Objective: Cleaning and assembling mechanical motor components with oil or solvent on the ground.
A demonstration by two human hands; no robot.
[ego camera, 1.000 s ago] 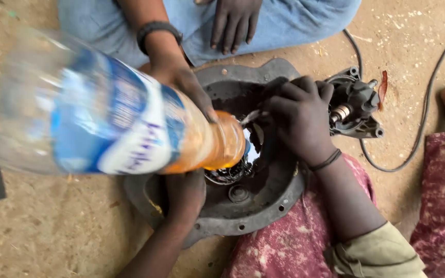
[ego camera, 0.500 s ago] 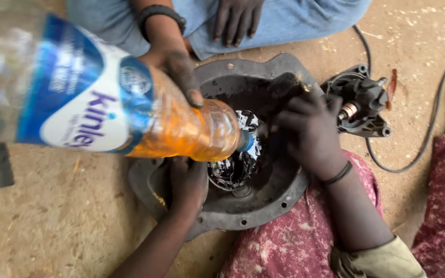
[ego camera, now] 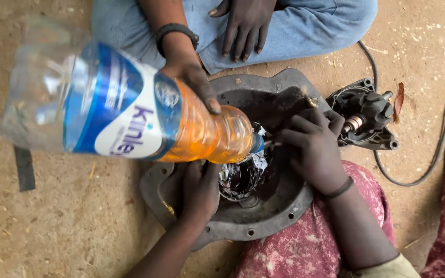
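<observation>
A dark, greasy metal housing cover (ego camera: 289,211) lies on the sandy ground, with a shiny wet round part (ego camera: 240,177) in its hollow. My left hand (ego camera: 199,188) reaches in from below and grips the left side of that part. My right hand (ego camera: 310,149) is curled over the hollow, fingers closed on a thin metal tool (ego camera: 270,144) at the bottle's mouth. A co-worker's hand (ego camera: 194,77) with a black wristband tips a large clear plastic bottle (ego camera: 130,108) of orange liquid, mouth down over the shiny part.
The co-worker in blue jeans (ego camera: 305,25) sits across, the other hand (ego camera: 243,23) resting on a leg. A small dark metal assembly (ego camera: 364,116) lies right of the cover, with a black cable (ego camera: 428,164) curving past it. A black strip (ego camera: 25,167) lies at left.
The bottle has swung so its mouth sits lower over the shiny part. My right hand has shifted slightly down toward the bottle's mouth. My left hand stays on the part.
</observation>
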